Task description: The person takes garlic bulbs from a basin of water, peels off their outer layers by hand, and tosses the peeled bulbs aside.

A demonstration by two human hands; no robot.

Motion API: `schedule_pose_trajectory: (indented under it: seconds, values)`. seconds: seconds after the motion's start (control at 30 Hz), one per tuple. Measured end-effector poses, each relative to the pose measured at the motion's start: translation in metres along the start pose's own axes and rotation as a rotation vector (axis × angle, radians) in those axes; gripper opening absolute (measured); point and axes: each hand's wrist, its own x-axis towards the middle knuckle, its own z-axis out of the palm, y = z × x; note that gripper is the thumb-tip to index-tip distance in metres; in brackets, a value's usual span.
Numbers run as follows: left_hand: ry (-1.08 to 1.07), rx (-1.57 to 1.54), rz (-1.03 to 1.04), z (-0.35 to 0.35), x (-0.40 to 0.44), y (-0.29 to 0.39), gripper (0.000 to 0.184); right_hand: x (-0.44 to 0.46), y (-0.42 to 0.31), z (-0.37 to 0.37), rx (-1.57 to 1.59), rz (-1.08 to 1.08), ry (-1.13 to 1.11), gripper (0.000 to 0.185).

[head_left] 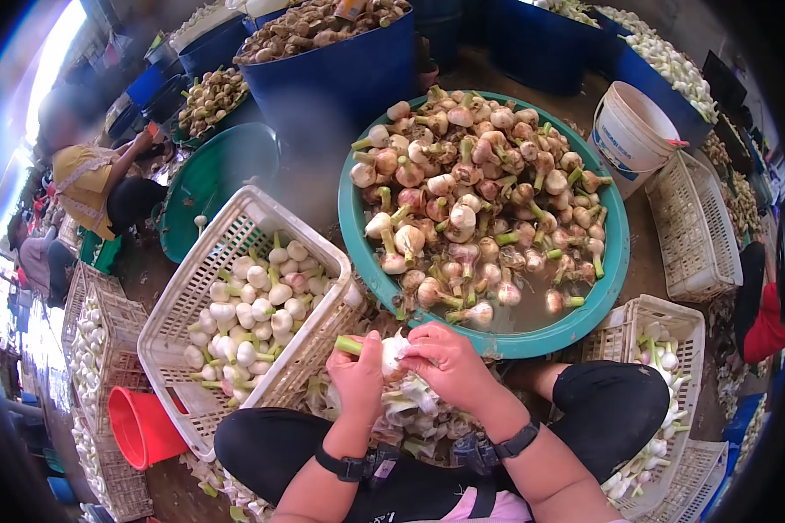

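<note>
My left hand (358, 370) is closed round a garlic bulb (392, 354), its green stem pointing out to the left. The fingers of my right hand (445, 362) pinch the loose skin on the bulb's other side. Beneath both hands lies a heap of peeled garlic skins (419, 418) between my legs. Ahead of me, a wide teal tub (621, 253) holds many unpeeled garlic bulbs (462, 218), the nearer ones in murky water. To the left stands a tilted white plastic crate (161, 344) with clean white garlic bulbs (257, 301) in it.
A red bucket (139, 427) is beside the white crate. At back right stand a white bucket (632, 131) and an upended crate (689, 227). Another crate (693, 349) of garlic is by my right knee. Blue drums (331, 83) line the back; a co-worker (92, 179) sits at left.
</note>
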Motion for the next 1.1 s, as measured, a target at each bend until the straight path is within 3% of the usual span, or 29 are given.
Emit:
schedule_pose_trajectory:
  seconds: [0.07,0.2,0.23,0.27,0.3,0.37,0.4,0.47,0.5,0.53,0.6,0.7,0.77,0.8,0.87,0.93,0.97,1.03,1.1]
  values:
    - [-0.029,0.027,-0.055,-0.005,0.000,-0.005,0.017,0.000,0.004,-0.001,-0.190,-0.118,-0.050,0.013]
    - [-0.049,-0.013,-0.203,0.002,-0.006,-0.007,0.018,-0.014,0.007,-0.001,-0.292,-0.077,-0.120,0.008]
    - [0.049,-0.153,-0.421,0.005,-0.003,-0.003,0.014,-0.029,0.008,0.003,-0.402,-0.071,-0.201,0.009]
    - [0.055,-0.155,-0.417,0.003,0.002,0.000,0.014,-0.042,0.010,0.008,-0.511,-0.069,-0.284,0.010]
    - [0.072,-0.269,-0.539,-0.002,0.008,0.003,0.013,-0.059,0.022,0.013,-0.507,-0.074,-0.287,0.010]
    - [0.072,-0.382,-0.656,-0.009,0.013,0.002,0.016,-0.084,0.050,0.022,-0.687,0.341,-0.558,0.015]
    - [0.072,-0.382,-0.656,-0.007,0.011,0.004,0.016,-0.077,0.043,0.020,-0.687,0.341,-0.558,0.015]
    - [0.081,-0.271,-0.552,0.002,0.003,0.012,0.014,-0.045,0.011,0.009,-0.007,0.420,-0.022,0.028]
    - [0.074,-0.271,-0.555,0.003,0.001,0.010,0.014,-0.031,0.001,0.006,0.174,0.427,0.038,0.028]
    - [0.021,-0.199,-0.477,0.003,0.000,0.006,0.014,-0.021,0.000,0.004,0.169,0.427,0.045,0.028]
    - [-0.032,-0.131,-0.395,0.004,0.000,0.005,0.014,-0.007,0.003,0.001,0.128,0.141,-0.012,0.014]
    - [-0.026,-0.065,-0.327,0.000,-0.001,0.005,0.016,0.000,0.005,-0.001,0.076,0.118,-0.072,0.009]
    - [-0.032,-0.163,-0.394,0.002,-0.003,-0.002,0.018,-0.004,0.006,0.000,0.064,0.135,-0.095,0.009]
    - [-0.032,-0.163,-0.395,0.001,-0.002,-0.002,0.018,-0.011,0.008,0.001,-0.113,0.023,-0.103,0.007]
    - [0.004,-0.171,-0.730,-0.006,0.002,-0.001,0.020,-0.030,0.009,0.005,-0.287,-0.093,-0.109,0.007]
    - [0.022,-0.291,-0.766,-0.016,0.014,-0.013,0.022,-0.058,0.010,0.008,-0.486,-0.031,-0.383,0.003]
    - [0.003,-0.351,-0.828,-0.020,0.019,-0.014,0.022,-0.064,0.014,0.009,-0.482,-0.034,-0.390,0.003]
    - [-0.044,-0.394,-0.866,-0.021,0.019,-0.016,0.023,-0.071,0.023,0.009,-0.555,0.344,-0.260,0.005]
    - [0.167,-0.615,-0.790,-0.028,0.028,-0.006,0.025,-0.053,0.026,0.002,-0.493,0.418,-0.170,0.007]
